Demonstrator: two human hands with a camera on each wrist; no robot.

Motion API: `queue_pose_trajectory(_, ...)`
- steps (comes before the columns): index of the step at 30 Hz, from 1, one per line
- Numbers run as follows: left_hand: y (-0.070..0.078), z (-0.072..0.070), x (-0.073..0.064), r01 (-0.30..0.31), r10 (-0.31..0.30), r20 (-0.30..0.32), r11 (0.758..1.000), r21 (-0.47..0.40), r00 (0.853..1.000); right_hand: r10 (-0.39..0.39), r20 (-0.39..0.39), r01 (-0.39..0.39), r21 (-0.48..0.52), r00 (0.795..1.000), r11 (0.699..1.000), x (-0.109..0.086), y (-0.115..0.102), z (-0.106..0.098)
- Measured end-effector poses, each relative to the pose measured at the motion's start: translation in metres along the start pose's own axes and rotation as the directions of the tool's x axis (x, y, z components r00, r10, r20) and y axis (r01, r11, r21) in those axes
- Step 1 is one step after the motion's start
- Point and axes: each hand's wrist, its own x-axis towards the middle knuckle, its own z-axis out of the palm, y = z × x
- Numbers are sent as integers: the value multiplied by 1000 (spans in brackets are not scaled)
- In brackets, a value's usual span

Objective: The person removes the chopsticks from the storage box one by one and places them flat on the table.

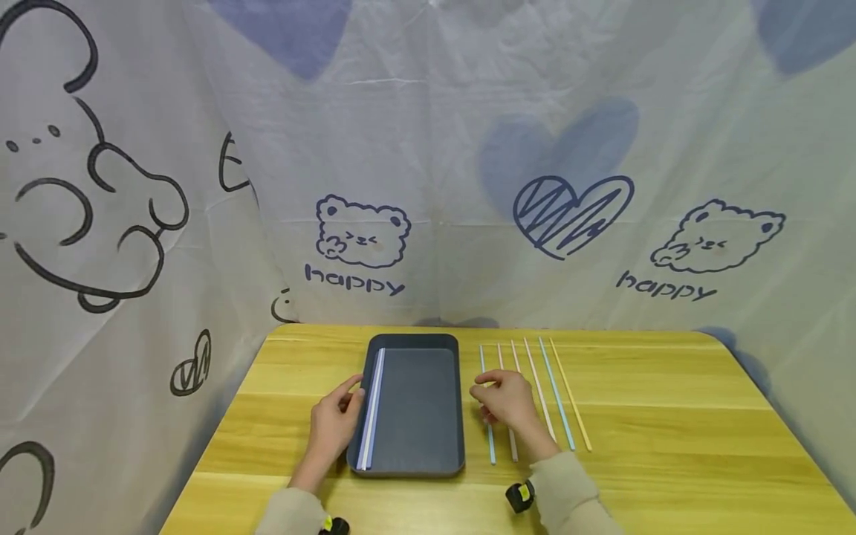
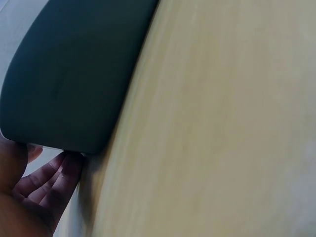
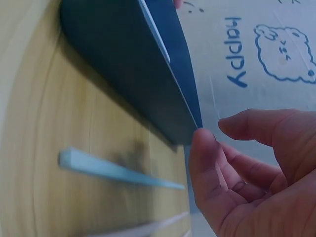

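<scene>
Six slim sticks are lying on the wood-grain table, spaced apart in a loosely fanned row to the right of a dark grey rectangular tray. A pale-blue stick is forming the row's end nearest the tray, and a yellow stick is forming the far end, with pinkish ones and another blue one lying between. More sticks, white and blue-violet, are lying lengthwise in the tray along its left wall. The right hand is hovering over the left part of the row, its grip loose and unclosed, thumb and forefinger standing apart in the right wrist view. The left hand is touching the tray's left side with thumb and fingertips, its fingers relaxed. Light sleeves are covering both forearms, and a cartoon-printed cloth is hanging behind the table.
</scene>
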Motion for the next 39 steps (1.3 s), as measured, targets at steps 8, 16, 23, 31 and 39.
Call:
queue_pose_trajectory(8,-2,1,0,17,-17,3,1000,20,1000,18,71,-23,64,997,998,-5,-10,18)
queue_pose_trajectory(16,0,0,-2,37,-37,2,999,15,999,0,122,-11,84,993,996,-6,-17,37)
queue_pose_trajectory(23,1,0,-2,48,-48,13,999,11,999,-30,154,18,84,988,996,-7,-18,50)
queue_pose_trajectory(31,0,-1,0,45,-45,16,999,6,999,-70,169,59,69,983,996,-6,-20,63)
queue_pose_trajectory(39,-1,0,0,32,-32,13,1000,0,999,-95,182,86,60,979,994,-11,-20,81)
